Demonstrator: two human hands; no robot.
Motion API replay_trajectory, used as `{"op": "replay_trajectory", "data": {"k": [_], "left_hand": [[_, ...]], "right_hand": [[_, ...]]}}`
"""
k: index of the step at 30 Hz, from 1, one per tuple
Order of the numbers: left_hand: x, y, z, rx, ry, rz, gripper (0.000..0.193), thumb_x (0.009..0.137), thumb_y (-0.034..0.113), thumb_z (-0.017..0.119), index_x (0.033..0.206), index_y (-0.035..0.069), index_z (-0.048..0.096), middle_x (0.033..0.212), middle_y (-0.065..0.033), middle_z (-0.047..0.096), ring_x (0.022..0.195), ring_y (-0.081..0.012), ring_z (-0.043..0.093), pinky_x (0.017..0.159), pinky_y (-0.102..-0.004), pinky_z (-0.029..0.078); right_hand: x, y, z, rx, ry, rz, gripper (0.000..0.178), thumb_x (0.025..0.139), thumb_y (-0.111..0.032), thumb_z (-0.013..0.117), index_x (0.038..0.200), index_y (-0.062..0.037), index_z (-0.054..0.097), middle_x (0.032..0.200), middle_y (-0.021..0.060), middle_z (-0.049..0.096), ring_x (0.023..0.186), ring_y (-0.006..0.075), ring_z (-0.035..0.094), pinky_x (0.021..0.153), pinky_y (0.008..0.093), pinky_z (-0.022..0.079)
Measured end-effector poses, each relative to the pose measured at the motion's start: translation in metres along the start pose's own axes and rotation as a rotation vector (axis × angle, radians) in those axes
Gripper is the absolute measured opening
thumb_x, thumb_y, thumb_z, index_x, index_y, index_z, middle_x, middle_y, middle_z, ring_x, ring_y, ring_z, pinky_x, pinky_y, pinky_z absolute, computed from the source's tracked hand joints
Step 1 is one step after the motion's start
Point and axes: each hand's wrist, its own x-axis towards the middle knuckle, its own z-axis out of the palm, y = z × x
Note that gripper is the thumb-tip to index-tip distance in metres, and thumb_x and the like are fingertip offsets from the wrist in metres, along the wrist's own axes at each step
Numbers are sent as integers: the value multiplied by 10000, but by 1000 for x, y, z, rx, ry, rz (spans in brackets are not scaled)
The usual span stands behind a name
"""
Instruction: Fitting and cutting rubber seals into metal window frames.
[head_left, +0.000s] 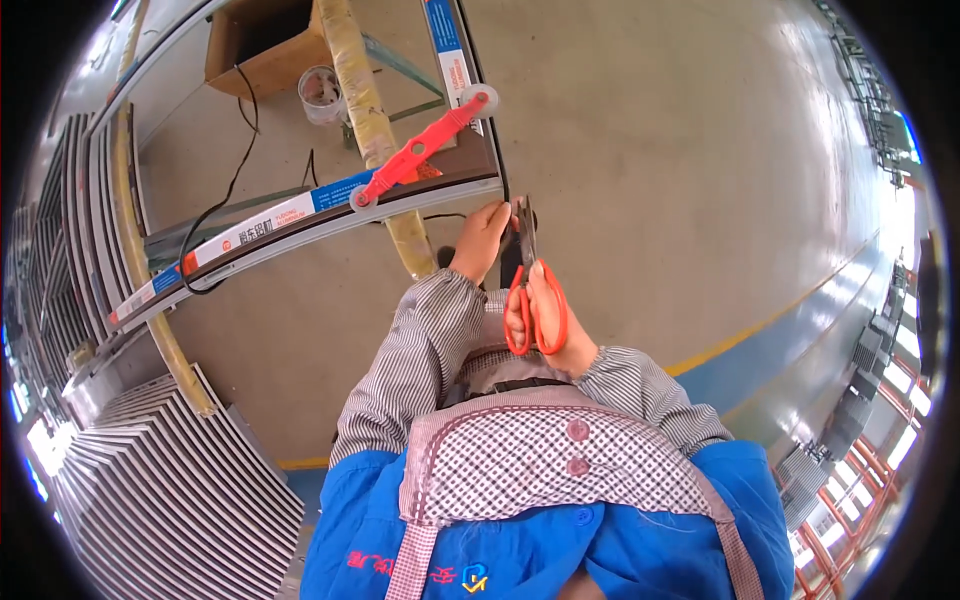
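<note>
My right hand [552,318] is closed around the red looped handles of a pair of scissors [528,250]. Their blades point away from me, beside my left fingertips. My left hand [482,242] pinches what looks like a thin black rubber strip [503,180] at the near right corner of a metal frame [350,205]; the exact grip is partly hidden by the fingers. The strip runs along the frame's edge. Across this corner lies a red bar [425,148] with clear round suction cups at its ends.
Wrapped yellowish support beams [360,90] run under the frame. A cardboard box [265,45] and a clear tub [320,95] stand on the floor beyond. A loose black cord [235,180] loops over the frame. Stacked metal profiles [170,490] fill the lower left.
</note>
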Motion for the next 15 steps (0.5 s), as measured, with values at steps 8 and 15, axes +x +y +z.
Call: {"op": "replay_trajectory", "data": {"k": [8, 15], "left_hand": [[2, -10, 12, -361, 69, -194, 240, 858, 228, 496, 955, 45, 616, 717, 39, 563, 563, -17, 407, 492, -171, 313], [-1, -6, 16, -334, 110, -182, 209, 840, 207, 546, 921, 27, 613, 743, -8, 581, 585, -44, 484, 493, -189, 382]], "right_hand": [[12, -3, 21, 123, -44, 14, 547, 811, -623, 350, 714, -89, 420, 536, 20, 400, 462, 122, 394, 442, 240, 357], [15, -8, 31, 189, 2, 51, 595, 807, -653, 286, 690, -85, 418, 542, 21, 424, 447, 129, 391, 436, 245, 365]]}}
